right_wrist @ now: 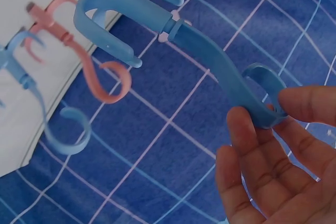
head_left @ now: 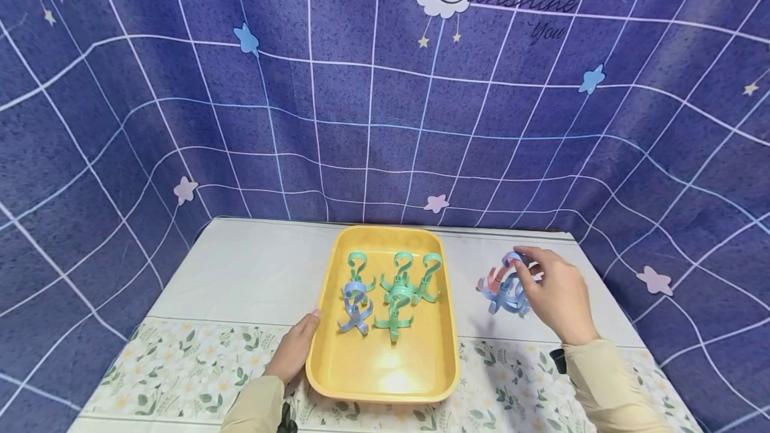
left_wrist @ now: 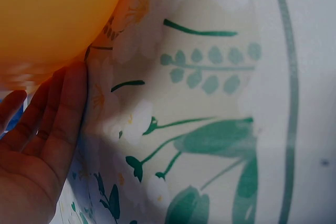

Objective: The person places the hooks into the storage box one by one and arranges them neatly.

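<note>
My right hand (head_left: 556,293) pinches the curled top of a blue multi-claw hook (right_wrist: 205,51) between thumb and fingers, its claws pointing away from the palm. Close by are a pink hook (right_wrist: 89,69) and another blue hook (right_wrist: 37,98) in the right wrist view; the head view shows them overlapping beside the hand. My left hand (head_left: 293,347) touches the left side of a yellow tray (head_left: 383,395), its fingers (left_wrist: 73,95) fairly straight against the outer wall. Inside the tray stand several green hooks (head_left: 394,319) and a blue hook (head_left: 355,318).
A white tablecloth (head_left: 265,266) with a floral band lies under the tray. Dark blue gridded curtain (head_left: 397,112) surfaces rise behind the table and along both sides.
</note>
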### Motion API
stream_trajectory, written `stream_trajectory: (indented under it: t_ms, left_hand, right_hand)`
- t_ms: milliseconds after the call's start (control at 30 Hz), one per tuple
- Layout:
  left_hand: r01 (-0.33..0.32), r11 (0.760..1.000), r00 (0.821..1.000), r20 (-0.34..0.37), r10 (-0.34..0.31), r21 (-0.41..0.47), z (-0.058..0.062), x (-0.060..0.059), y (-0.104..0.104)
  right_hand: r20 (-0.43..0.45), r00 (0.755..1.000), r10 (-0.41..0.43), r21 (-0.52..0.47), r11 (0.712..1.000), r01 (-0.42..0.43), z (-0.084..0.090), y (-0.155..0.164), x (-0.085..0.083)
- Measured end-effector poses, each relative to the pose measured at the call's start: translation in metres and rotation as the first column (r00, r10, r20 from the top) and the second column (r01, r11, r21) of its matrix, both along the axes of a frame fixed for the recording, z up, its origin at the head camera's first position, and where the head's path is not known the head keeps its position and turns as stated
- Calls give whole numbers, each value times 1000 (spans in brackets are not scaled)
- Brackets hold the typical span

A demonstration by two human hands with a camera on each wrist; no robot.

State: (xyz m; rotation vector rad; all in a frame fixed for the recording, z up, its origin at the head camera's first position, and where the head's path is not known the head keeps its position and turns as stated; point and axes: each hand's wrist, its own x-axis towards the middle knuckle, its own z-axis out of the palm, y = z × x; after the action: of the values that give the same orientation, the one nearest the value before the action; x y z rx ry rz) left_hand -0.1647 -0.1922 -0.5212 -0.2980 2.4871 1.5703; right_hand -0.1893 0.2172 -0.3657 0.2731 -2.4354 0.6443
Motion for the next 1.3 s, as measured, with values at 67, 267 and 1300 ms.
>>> stream_trajectory:
  t_ms: [67,267,1300]
  left_hand:
    - [2,1000,1000,-6,-2,-6,0,0,0]
    - [1,1000,1000,-3,-1,-5,-1,-1,0]
    - [-1,1000,1000,-13,1,-12,-1,-1,-1]
  right_hand:
    - [-5,1000,16,3,1000,-16,1,-4,0]
    - [-12,999,53,23,998,-53,1,-17,-2]
    - [78,968,239,-20,971,-238,-8,-70,-6]
